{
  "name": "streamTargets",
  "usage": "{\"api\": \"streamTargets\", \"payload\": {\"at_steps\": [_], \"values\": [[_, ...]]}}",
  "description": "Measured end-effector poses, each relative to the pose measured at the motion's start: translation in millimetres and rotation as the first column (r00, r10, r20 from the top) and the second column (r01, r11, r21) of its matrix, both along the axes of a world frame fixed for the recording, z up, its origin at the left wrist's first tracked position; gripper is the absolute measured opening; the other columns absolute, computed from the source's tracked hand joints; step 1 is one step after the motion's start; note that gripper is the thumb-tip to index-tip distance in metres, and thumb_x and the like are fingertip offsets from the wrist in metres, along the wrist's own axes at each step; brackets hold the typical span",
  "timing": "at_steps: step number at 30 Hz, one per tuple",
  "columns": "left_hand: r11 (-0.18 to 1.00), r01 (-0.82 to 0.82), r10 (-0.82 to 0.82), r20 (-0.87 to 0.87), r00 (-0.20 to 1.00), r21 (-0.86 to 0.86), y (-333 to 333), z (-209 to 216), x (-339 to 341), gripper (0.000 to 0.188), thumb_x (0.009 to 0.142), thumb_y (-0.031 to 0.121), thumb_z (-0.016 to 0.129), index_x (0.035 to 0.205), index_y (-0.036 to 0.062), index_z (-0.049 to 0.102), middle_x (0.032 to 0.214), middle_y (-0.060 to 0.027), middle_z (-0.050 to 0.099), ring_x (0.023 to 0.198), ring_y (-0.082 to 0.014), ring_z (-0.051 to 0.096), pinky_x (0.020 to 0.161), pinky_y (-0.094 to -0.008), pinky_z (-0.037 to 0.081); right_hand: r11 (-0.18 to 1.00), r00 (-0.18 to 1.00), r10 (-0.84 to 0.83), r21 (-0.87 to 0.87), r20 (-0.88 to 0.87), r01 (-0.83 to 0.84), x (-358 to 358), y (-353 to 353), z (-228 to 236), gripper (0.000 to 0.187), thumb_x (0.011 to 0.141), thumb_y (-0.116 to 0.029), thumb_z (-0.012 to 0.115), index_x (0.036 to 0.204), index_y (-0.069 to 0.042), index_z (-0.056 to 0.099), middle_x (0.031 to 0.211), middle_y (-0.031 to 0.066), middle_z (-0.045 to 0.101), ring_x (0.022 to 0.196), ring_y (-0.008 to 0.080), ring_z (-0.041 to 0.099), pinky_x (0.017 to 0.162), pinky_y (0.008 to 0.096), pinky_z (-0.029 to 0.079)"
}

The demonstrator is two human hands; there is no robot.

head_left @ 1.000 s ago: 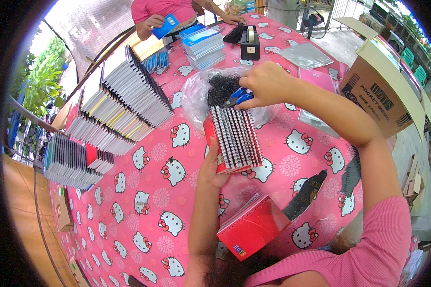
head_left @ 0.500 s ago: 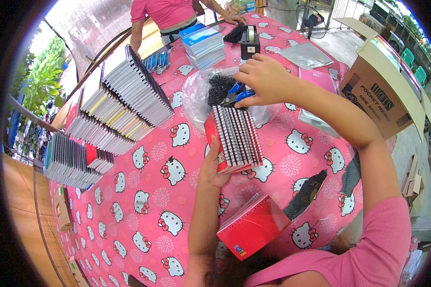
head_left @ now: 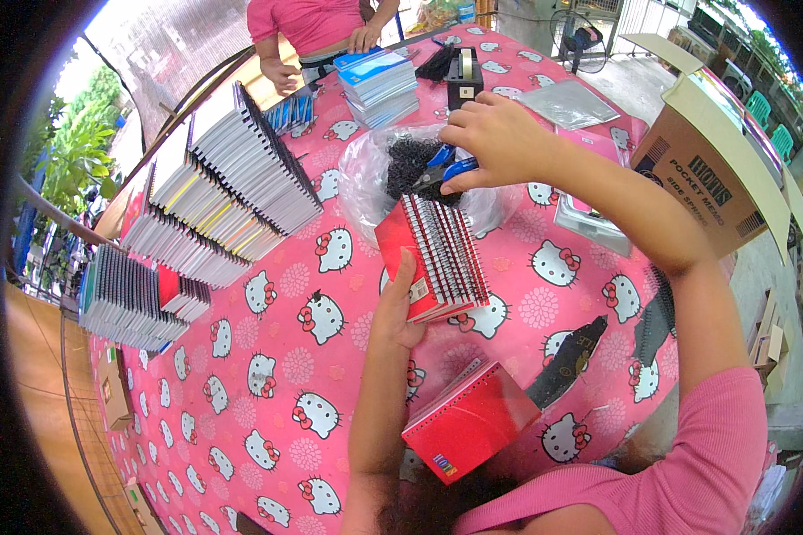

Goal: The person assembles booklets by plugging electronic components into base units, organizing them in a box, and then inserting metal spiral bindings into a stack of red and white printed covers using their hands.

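My left hand [head_left: 396, 308] grips a bundle of red spiral notebooks [head_left: 448, 259] by its left side, their wire coils facing up. In my right hand [head_left: 500, 143] are blue-handled pliers [head_left: 459, 167], their jaws close to the far end of the coils. Under the pliers, a clear plastic bag [head_left: 359, 192] holds a heap of thin black bits [head_left: 409, 165]. Nearer to me, a stack of red notebooks [head_left: 473, 421] with punched holes along one edge lies on the table.
Tall stacks of spiral notebooks [head_left: 219, 201] stand at the left. Blue-covered booklets [head_left: 379, 85], a tape dispenser [head_left: 465, 80] and a co-worker's hands [head_left: 366, 37] are at the far side. Dark strips [head_left: 569, 364] lie at the right, near an open cardboard box [head_left: 700, 174].
The notebook bundle has tilted, showing more of a red cover. My right hand and the pliers have shifted slightly. The co-worker's hands have come off the table, closer to their body.
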State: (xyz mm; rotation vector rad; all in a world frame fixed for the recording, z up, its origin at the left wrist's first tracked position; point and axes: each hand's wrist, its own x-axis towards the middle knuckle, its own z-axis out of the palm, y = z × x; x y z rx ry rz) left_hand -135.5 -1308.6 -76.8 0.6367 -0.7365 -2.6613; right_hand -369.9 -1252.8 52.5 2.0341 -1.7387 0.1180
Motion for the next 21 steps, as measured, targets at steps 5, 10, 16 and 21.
{"api": "streamTargets", "payload": {"at_steps": [5, 10, 16, 21], "values": [[0.994, -0.003, 0.008, 0.045, 0.999, -0.111, 0.4, 0.7, 0.6, 0.049, 0.088, 0.043, 0.059, 0.118, 0.0053, 0.05, 0.101, -0.0109, 0.066, 0.083, -0.0219, 0.067, 0.07, -0.0398, 0.057, 0.996, 0.993, 0.08, -0.022, -0.092, -0.082, 0.3, -5.0, 4.2, 0.059, 0.071, -0.062, 0.062, 0.091, -0.006, 0.062, 0.085, 0.0098, 0.062, 0.086, 0.0267, 0.06, 0.08, 0.0394, 0.042], [0.99, 0.013, -0.005, 0.055, 0.998, -0.143, 1.3, 3.2, 1.0, 0.048, 0.088, 0.042, 0.06, 0.118, 0.0058, 0.05, 0.102, -0.0105, 0.065, 0.083, -0.0217, 0.067, 0.07, -0.039, 0.057, 0.992, 0.998, 0.001, 0.123, -0.057, 0.006, 9.3, -5.4, 9.7, 0.057, 0.071, -0.061, 0.062, 0.079, -0.005, 0.065, 0.074, 0.0123, 0.063, 0.073, 0.029, 0.063, 0.068, 0.0405, 0.048], [0.992, 0.005, 0.006, 0.083, 0.997, -0.126, 0.6, 0.8, -0.3, 0.048, 0.088, 0.043, 0.059, 0.118, 0.0059, 0.05, 0.102, -0.0099, 0.065, 0.084, -0.0209, 0.067, 0.073, -0.0385, 0.056, 0.952, 0.987, -0.158, 0.263, -0.012, 0.155, 10.2, -1.2, 8.3, 0.058, 0.072, -0.062, 0.062, 0.067, -0.005, 0.062, 0.064, 0.0124, 0.06, 0.058, 0.0311, 0.061, 0.053, 0.0426, 0.047], [0.999, -0.022, 0.024, 0.058, 0.998, -0.03, -4.3, 0.9, 4.0, 0.049, 0.089, 0.042, 0.057, 0.121, 0.0053, 0.05, 0.109, -0.0111, 0.064, 0.09, -0.022, 0.065, 0.08, -0.0397, 0.054, 0.956, 0.943, -0.27, 0.17, 0.192, 0.239, -2.8, 8.8, -0.4, 0.054, 0.078, -0.055, 0.058, 0.088, -0.002, 0.062, 0.083, 0.0168, 0.063, 0.076, 0.0329, 0.063, 0.066, 0.0433, 0.05]]}}
